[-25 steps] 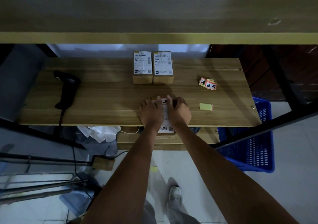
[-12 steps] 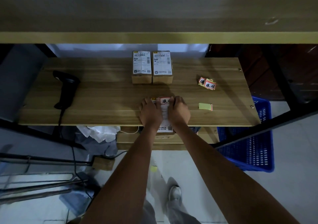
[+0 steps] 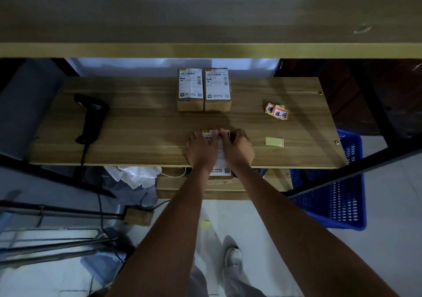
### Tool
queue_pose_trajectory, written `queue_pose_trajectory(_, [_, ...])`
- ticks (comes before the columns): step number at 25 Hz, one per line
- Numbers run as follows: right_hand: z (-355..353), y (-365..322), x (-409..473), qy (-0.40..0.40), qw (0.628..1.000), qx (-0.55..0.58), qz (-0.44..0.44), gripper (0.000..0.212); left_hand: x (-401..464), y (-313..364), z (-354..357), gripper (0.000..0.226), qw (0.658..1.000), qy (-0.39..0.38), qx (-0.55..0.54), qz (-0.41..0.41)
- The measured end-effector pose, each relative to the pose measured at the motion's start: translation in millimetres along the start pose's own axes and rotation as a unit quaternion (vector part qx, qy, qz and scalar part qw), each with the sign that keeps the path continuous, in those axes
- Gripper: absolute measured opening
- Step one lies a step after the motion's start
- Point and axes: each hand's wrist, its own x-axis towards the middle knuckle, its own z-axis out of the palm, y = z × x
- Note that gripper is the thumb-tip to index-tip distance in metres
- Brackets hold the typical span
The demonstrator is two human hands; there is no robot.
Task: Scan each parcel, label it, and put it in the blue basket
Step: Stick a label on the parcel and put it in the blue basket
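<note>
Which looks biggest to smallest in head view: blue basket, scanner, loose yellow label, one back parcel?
1. blue basket, partly hidden by the table
2. scanner and back parcel: alike in apparent size, not ranked
3. yellow label
</note>
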Motion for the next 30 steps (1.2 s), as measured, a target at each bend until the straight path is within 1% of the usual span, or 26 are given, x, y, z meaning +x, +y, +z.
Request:
queue_pose_trajectory(3, [1.1, 2.3, 1.7, 0.001, 1.0, -0.006, -0.005, 0.042, -0.9, 5.3, -3.9, 0.057, 1.0, -0.014, -0.002, -0.012])
queue_pose_trajectory(5, [0.9, 6.8, 0.9, -0.025, 1.0, 0.005, -0.012, 0.043, 1.8, 5.8, -9.3, 0.049, 0.998, -0.059, -0.022, -0.03])
queue_pose_trajectory(6, [-0.3, 9.5, 0.3, -0.048, 0.998, 0.03, -0.015, 0.044, 5.9, 4.5, -13.2, 0.045, 0.991, -0.1, -0.069, -0.049])
queue_pose_trajectory(8, [-6.3, 18.0, -1.9, -0.08, 0.991, 0.107, -0.012, 0.047, 7.8, 1.7, -28.3, 0.045, 0.958, -0.176, -0.207, -0.092])
queue_pose_trajectory(9, [-9.3, 24.1, -4.6, -0.099, 0.985, 0.139, -0.009, 0.047, 6.5, -4.5, -33.5, 0.051, 0.95, -0.171, -0.242, -0.095])
queue_pose_trajectory(11, [-9.1, 36.2, -15.2, -0.151, 0.969, 0.196, 0.001, 0.04, -0.8, -24.0, -33.7, 0.059, 0.95, -0.134, -0.262, -0.108])
queue_pose_trajectory(12, [-7.9, 40.1, -21.6, -0.174, 0.962, 0.209, 0.006, 0.04, -10.4, -29.6, -33.0, 0.056, 0.946, -0.143, -0.268, -0.117])
queue_pose_trajectory(14, [-5.6, 41.6, -32.4, -0.188, 0.959, 0.212, 0.019, 0.051, -35.8, -27.1, -38.4, 0.041, 0.936, -0.182, -0.283, -0.105])
queue_pose_trajectory(15, [-7.2, 38.1, -35.3, -0.191, 0.954, 0.23, 0.025, 0.051, -47.2, -20.2, -42.9, 0.036, 0.926, -0.195, -0.309, -0.099])
queue_pose_trajectory(17, [-19.8, 28.9, -41.0, -0.194, 0.939, 0.278, 0.051, 0.037, -57.2, -10.0, -48.9, 0.039, 0.906, -0.209, -0.351, -0.106])
queue_pose_trajectory(18, [-29.6, 24.8, -43.0, -0.194, 0.933, 0.297, 0.067, 0.032, -57.2, -6.5, -52.0, 0.042, 0.902, -0.217, -0.357, -0.109])
queue_pose_trajectory(19, [-36.8, 24.7, -44.1, -0.191, 0.929, 0.308, 0.082, 0.031, -54.7, -6.4, -53.1, 0.046, 0.901, -0.218, -0.356, -0.116])
queue_pose_trajectory(20, [-45.3, 25.3, -46.4, -0.183, 0.924, 0.322, 0.095, 0.032, -54.3, -4.9, -56.7, 0.05, 0.9, -0.231, -0.352, -0.115])
queue_pose_trajectory(23, [-61.7, 31.4, -57.0, -0.144, 0.914, 0.363, 0.112, 0.036, -57.1, -1.2, -61.1, 0.06, 0.881, -0.291, -0.357, -0.109])
queue_pose_trajectory(25, [-74.8, 37.3, -71.4, -0.114, 0.908, 0.381, 0.135, 0.037, -65.4, 3.7, -59.0, 0.067, 0.877, -0.314, -0.344, -0.115])
queue_pose_trajectory(27, [-90.5, 45.5, -92.2, -0.089, 0.899, 0.401, 0.154, 0.034, -75.7, 7.5, -52.0, 0.087, 0.885, -0.338, -0.299, -0.119])
queue_pose_trajectory(28, [-98.2, 51.0, -102.5, -0.08, 0.895, 0.405, 0.168, 0.034, -82.9, 11.4, -49.6, 0.093, 0.888, -0.353, -0.273, -0.108])
queue_pose_trajectory(29, [-105.7, 59.0, -113.4, -0.067, 0.891, 0.409, 0.185, 0.034, -92.4, 16.1, -46.4, 0.093, 0.89, -0.37, -0.252, -0.088])
queue_pose_trajectory(30, [-113.3, 69.9, -122.8, -0.057, 0.886, 0.412, 0.203, 0.033, -104.5, 21.6, -43.2, 0.088, 0.892, -0.386, -0.227, -0.068])
